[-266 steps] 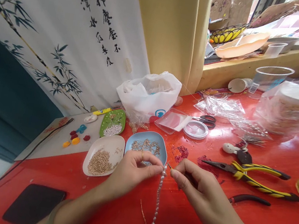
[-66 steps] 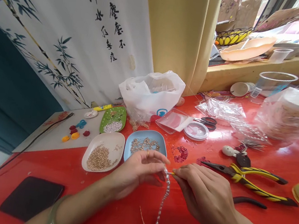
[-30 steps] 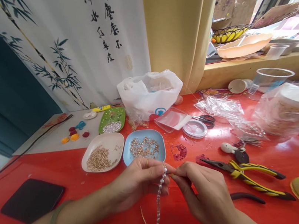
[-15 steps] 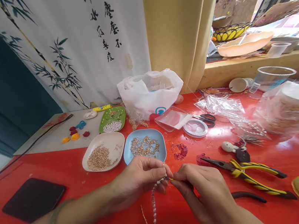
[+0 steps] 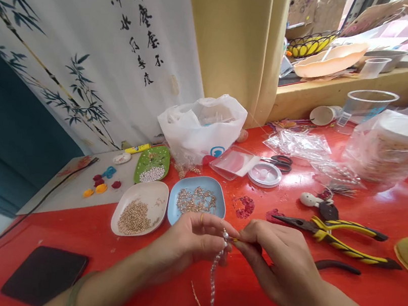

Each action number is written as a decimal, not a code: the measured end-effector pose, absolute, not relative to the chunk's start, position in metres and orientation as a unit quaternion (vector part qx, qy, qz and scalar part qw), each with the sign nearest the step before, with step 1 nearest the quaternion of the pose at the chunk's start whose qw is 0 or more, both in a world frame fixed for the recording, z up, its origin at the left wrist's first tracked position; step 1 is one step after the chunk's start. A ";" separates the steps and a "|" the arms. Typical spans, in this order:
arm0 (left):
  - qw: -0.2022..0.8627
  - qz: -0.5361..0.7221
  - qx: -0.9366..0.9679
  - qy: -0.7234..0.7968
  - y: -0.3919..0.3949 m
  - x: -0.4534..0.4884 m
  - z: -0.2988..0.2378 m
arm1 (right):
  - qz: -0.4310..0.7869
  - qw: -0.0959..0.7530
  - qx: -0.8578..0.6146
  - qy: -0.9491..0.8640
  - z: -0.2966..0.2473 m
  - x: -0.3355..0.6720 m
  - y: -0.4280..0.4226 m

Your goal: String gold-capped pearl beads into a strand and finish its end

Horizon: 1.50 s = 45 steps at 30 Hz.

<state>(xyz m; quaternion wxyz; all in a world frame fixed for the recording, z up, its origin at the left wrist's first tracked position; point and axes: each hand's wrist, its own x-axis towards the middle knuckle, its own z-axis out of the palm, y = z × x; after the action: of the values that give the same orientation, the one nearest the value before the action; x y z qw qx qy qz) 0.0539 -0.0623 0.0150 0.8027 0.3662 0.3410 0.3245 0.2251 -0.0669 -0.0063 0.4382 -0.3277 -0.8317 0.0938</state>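
Bead strand (image 5: pixel 213 283) hangs from the left hand (image 5: pixel 193 241), its upper end pinched among the fingertips and the rest dangling below the grip, over the red table (image 5: pixel 152 293). Facing it, the right hand (image 5: pixel 279 266) grips a slim yellow tool (image 5: pixel 235 239), mostly hidden, between thumb and curled forefinger; whether its tip touches the strand I cannot tell.

With the tool this close to the left fingertips, a slip could jab one of them. If the left pinch eases, the strand could drop, and beads might slide off should an end be unsecured. The thin copper-coloured thread (image 5: pixel 198 302) below the grip could snag or tangle. Just beyond the left knuckles, a careless lift might tip the blue tray (image 5: pixel 224 204).

Both forearms angle inward from the near side. The left palm faces the right hand, fingers loosely bent; the right hand is back upward, wrist nearly straight.
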 end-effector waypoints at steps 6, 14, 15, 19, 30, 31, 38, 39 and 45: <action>0.782 0.348 0.366 0.366 -0.061 0.054 0.013 | -0.006 0.422 -0.321 -0.848 -0.010 0.230 -0.061; 0.742 0.368 0.377 0.416 -0.057 0.053 0.011 | 0.019 0.432 -0.349 -0.831 -0.009 0.233 -0.057; 0.738 0.365 0.380 0.421 -0.057 0.053 0.011 | 0.034 0.430 -0.351 -0.831 -0.009 0.233 -0.056; 0.721 0.355 0.398 0.443 -0.057 0.053 0.010 | 0.064 0.415 -0.355 -0.835 -0.009 0.232 -0.057; 0.666 0.355 0.463 0.465 -0.056 0.053 0.010 | 0.129 0.379 -0.381 -0.833 -0.010 0.232 -0.057; 0.663 0.354 0.467 0.466 -0.056 0.053 0.010 | 0.138 0.371 -0.386 -0.833 -0.010 0.232 -0.057; 0.657 0.342 0.477 0.474 -0.054 0.052 0.008 | 0.218 0.340 -0.404 -0.821 -0.005 0.231 -0.057; 0.657 0.341 0.476 0.474 -0.054 0.052 0.008 | 0.246 0.336 -0.408 -0.813 -0.004 0.231 -0.056; 0.655 0.337 0.470 0.487 -0.054 0.054 0.012 | 0.488 0.332 -0.389 -0.707 -0.001 0.227 -0.053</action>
<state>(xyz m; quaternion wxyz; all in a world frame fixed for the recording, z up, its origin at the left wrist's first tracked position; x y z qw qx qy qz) 0.0537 -0.0541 0.0115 0.6546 0.4703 0.4866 0.3369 0.2275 -0.0534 -0.0010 0.3317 -0.3891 -0.7073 0.4882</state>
